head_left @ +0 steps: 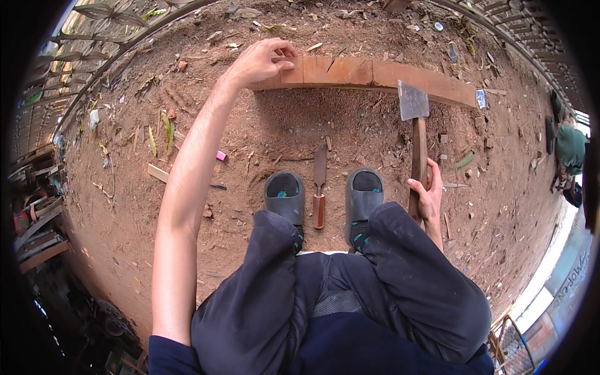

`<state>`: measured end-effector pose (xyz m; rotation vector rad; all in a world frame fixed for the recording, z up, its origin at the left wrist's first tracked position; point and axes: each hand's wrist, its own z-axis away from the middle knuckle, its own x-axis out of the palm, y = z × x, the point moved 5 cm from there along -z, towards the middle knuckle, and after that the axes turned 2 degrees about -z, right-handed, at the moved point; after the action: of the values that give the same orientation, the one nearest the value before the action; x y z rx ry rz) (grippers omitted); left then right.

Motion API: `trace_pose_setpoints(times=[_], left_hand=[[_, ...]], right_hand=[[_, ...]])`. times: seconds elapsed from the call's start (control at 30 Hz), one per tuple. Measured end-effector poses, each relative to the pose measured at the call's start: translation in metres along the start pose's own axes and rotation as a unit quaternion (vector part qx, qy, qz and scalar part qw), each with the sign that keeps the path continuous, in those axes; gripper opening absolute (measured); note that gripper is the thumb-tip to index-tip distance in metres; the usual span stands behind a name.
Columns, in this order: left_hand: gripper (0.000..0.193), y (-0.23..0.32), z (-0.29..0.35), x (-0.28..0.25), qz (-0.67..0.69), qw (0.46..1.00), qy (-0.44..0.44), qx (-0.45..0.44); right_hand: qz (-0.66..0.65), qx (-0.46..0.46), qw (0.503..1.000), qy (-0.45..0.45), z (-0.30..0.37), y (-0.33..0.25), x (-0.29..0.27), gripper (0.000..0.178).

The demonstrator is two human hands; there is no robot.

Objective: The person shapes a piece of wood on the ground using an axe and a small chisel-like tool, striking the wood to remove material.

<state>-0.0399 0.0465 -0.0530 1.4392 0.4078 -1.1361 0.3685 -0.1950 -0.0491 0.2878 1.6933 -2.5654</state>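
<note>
A long reddish-brown wooden beam (350, 72) lies across the ground ahead of me, its top face marked with cross lines. My left hand (270, 61) is at the beam's left end, fingers curled over the far edge and thumb on top. In my right hand (428, 199) is the wooden handle of an adze (419, 140), the thumb lying along it. The adze's flat grey blade (413, 102) overlaps the right part of the beam in view; I cannot tell whether they touch. A chisel (319, 187) with a wooden handle lies between my sandalled feet.
Wood scraps, leaves and litter dot the bare earth. A small pink piece (221, 155) lies left of my feet. Metal grilles (81, 56) curve along the far left and far right. Piled timber (37, 231) stands at the left; another person (570, 150) is at the right edge.
</note>
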Motion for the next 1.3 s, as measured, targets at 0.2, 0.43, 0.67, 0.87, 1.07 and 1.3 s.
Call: trace_pose_setpoints(times=[0.2,0.43,0.67,0.87,1.07,1.3], left_hand=[[0.03,-0.005,-0.007,0.002,0.045,0.996,0.035,-0.07],[0.02,0.066,0.052,0.036,-0.062,0.953,0.186,0.232],[0.015,0.149,0.21,0.195,0.019,0.892,-0.253,0.374],[0.012,0.163,0.241,0.237,-0.197,0.808,-0.27,0.486],[0.01,0.164,0.234,0.227,-0.23,0.784,-0.21,0.537],[0.036,0.184,0.207,0.154,-0.012,0.837,-0.096,0.538]], right_hand=[[0.023,0.032,0.999,0.022,0.012,0.037,-0.005,0.06],[0.383,0.066,0.92,0.046,0.005,0.063,-0.013,0.072],[0.432,0.09,0.897,-0.025,-0.009,0.088,-0.004,0.07],[0.431,0.111,0.895,-0.02,-0.009,0.09,0.002,0.075],[0.436,0.111,0.893,-0.017,-0.008,0.09,0.007,0.075],[0.438,0.115,0.891,-0.012,-0.007,0.086,0.008,0.072]])
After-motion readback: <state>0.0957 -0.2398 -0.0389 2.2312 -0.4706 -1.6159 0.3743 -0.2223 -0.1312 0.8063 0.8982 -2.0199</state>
